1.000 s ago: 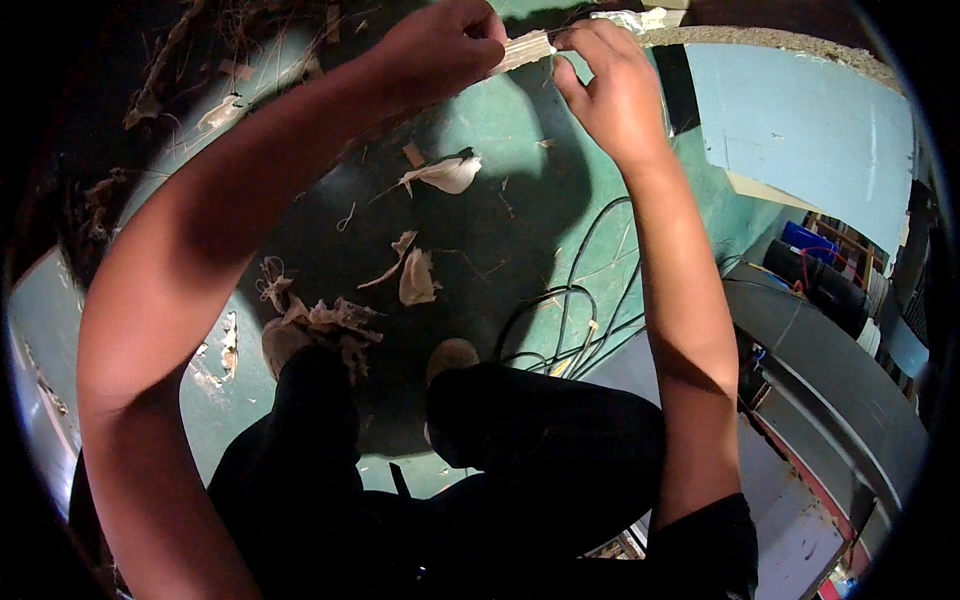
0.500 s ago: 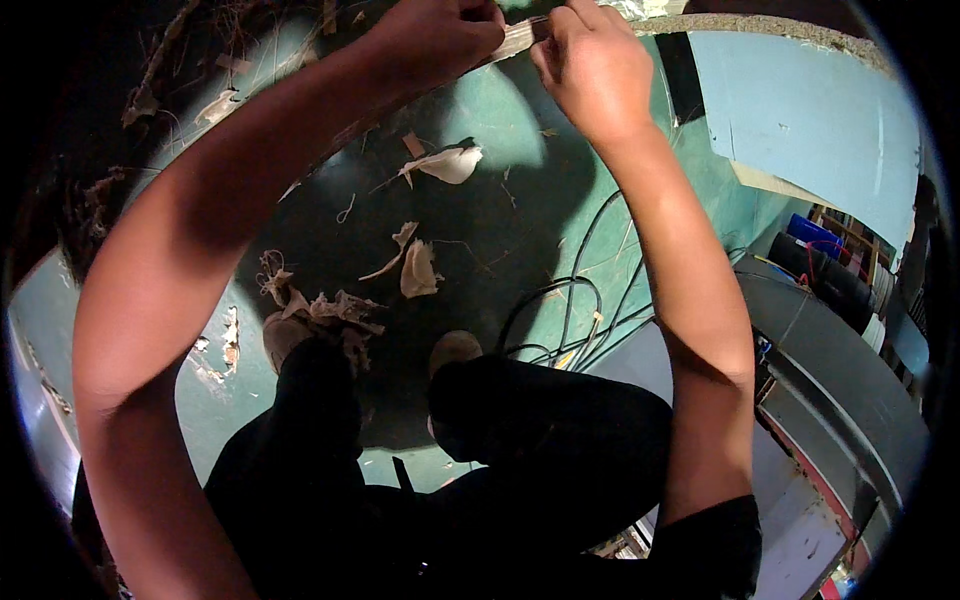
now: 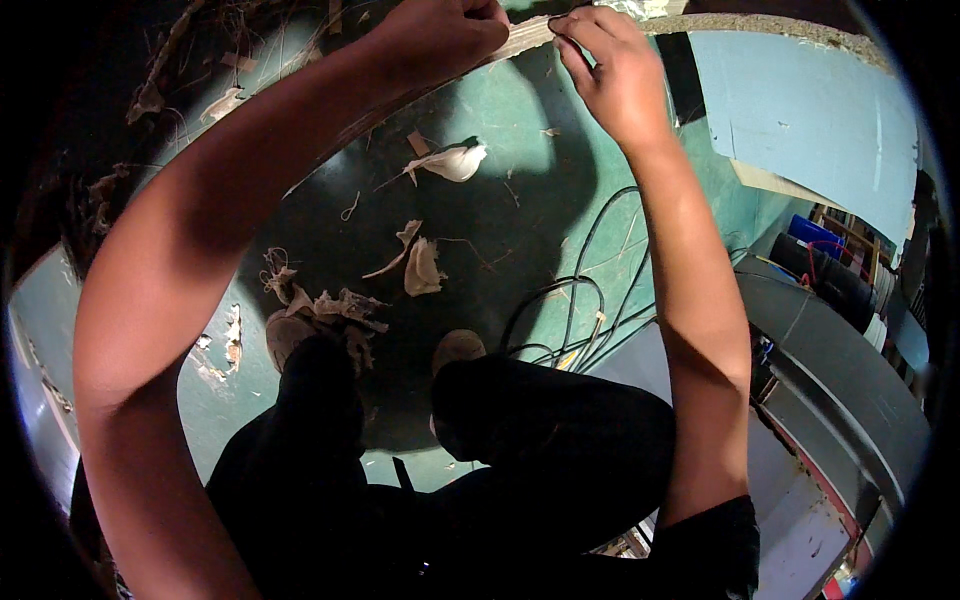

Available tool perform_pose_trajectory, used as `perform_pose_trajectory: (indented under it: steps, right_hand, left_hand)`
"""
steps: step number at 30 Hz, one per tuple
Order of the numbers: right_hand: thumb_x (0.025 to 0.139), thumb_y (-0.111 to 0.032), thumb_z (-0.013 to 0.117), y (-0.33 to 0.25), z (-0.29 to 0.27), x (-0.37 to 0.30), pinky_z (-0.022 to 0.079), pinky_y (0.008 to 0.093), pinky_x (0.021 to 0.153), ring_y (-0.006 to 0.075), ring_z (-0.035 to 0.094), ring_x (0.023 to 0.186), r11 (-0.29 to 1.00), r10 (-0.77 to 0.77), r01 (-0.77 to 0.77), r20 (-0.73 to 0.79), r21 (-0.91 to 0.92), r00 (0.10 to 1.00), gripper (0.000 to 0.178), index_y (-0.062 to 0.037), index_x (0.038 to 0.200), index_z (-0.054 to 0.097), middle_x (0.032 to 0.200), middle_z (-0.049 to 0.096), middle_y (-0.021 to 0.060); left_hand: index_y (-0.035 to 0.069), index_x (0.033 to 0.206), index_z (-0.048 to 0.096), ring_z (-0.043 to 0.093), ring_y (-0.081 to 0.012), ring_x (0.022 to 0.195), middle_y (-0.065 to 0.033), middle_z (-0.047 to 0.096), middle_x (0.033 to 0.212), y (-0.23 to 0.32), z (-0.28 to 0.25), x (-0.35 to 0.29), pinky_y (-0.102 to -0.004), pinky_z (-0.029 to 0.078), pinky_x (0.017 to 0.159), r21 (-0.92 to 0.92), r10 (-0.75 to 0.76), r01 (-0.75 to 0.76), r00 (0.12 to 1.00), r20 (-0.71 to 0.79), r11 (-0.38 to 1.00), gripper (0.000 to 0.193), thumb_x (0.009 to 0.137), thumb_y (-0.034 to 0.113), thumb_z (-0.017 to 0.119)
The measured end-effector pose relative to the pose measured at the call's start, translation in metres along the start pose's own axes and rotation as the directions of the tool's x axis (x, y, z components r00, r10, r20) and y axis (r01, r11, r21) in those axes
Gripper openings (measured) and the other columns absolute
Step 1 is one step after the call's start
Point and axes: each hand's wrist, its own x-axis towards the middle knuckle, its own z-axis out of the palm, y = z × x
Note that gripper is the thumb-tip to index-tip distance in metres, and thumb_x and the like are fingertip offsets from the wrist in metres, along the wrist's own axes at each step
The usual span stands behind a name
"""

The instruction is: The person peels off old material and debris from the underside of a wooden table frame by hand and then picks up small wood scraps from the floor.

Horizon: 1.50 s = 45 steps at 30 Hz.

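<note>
Pale strip (image 3: 527,36) held up near the top of the view, stretched between both hands. Left hand (image 3: 440,35) fist closed around one end; right hand (image 3: 612,70) fingertips pinched on the other. Below: green floor (image 3: 520,200) littered with torn pale scraps (image 3: 425,268), black cables (image 3: 580,310) toward its right edge, shoes (image 3: 458,350) beneath.

**Lighting and picture quality: head view**

Dim scene overall. Light is falling from above, brightening both forearms and the pale wall (image 3: 800,110) at upper right. A broad shadow is covering the green floor (image 3: 520,210) under the person. Black fisheye vignette is ringing the frame; straight edges are bending near the rim. Focus is holding fairly sharp centrally.
</note>
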Motion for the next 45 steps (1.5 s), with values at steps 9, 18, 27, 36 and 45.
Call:
perform_pose_trajectory:
  steps: [9, 18, 27, 36, 45]
  right_hand:
    - [0.080, -0.008, 0.068, -0.015, -0.003, 0.016, 0.047, 0.0465, 0.069, 0.0374, 0.056, 0.079, 0.996, -0.048, 0.052, -0.055, 0.078, 0.997, 0.012, -0.0039, 0.085, 0.058, 0.083, 0.052, 0.0153]
    - [0.079, -0.013, 0.071, -0.012, 0.010, 0.008, 0.047, 0.0469, 0.072, 0.0374, 0.057, 0.085, 0.987, 0.113, -0.118, -0.049, -0.110, 0.992, 0.021, -0.0051, 0.090, 0.055, 0.086, 0.052, 0.0185]
    - [0.088, -0.030, 0.072, -0.004, 0.012, 0.000, 0.051, 0.0454, 0.073, 0.0371, 0.063, 0.081, 0.948, 0.291, -0.286, -0.017, 0.142, 0.956, 0.029, -0.0028, 0.084, 0.062, 0.082, 0.064, 0.0150]
    - [0.093, -0.056, 0.061, 0.018, -0.008, 0.027, 0.054, 0.0514, 0.075, 0.0434, 0.069, 0.085, 0.951, 0.310, -0.281, 0.457, -0.132, 0.834, 0.054, -0.0035, 0.094, 0.074, 0.084, 0.071, 0.0224]
    - [0.095, -0.029, 0.057, 0.025, -0.008, 0.034, 0.053, 0.0491, 0.079, 0.0427, 0.068, 0.085, 0.962, 0.220, -0.271, 0.502, 0.030, 0.836, 0.033, -0.0004, 0.096, 0.072, 0.087, 0.070, 0.0239]
  left_hand:
    - [0.000, 0.092, 0.064, 0.053, -0.0180, 0.075, -0.0085, 0.059, 0.081, -0.001, 0.004, -0.005, -0.0382, 0.046, 0.071, -0.128, -0.031, 0.031, 1.000, 0.000, 0.991, 0.022, 0.090, 0.022, 0.059]
    - [0.002, 0.089, 0.064, 0.052, -0.0160, 0.072, -0.0062, 0.059, 0.078, -0.004, 0.000, -0.007, -0.0365, 0.044, 0.068, -0.146, -0.002, 0.006, 1.000, 0.024, 0.989, 0.022, 0.091, 0.023, 0.059]
    - [0.003, 0.098, 0.069, 0.054, -0.0091, 0.069, -0.0020, 0.062, 0.078, -0.054, 0.016, 0.025, -0.0285, 0.044, 0.061, -0.222, 0.125, -0.136, 0.990, -0.066, 0.965, 0.018, 0.090, 0.013, 0.058]
    - [0.004, 0.093, 0.067, 0.056, -0.0122, 0.071, -0.0036, 0.061, 0.076, -0.037, 0.013, 0.019, -0.0325, 0.046, 0.066, -0.159, 0.074, -0.077, 0.997, -0.022, 0.984, 0.017, 0.089, 0.019, 0.058]
    - [0.004, 0.101, 0.068, 0.061, -0.0118, 0.075, -0.0052, 0.065, 0.079, -0.049, 0.022, 0.019, -0.0322, 0.050, 0.070, 0.047, 0.232, -0.228, 0.957, -0.174, 0.973, 0.020, 0.088, 0.018, 0.060]
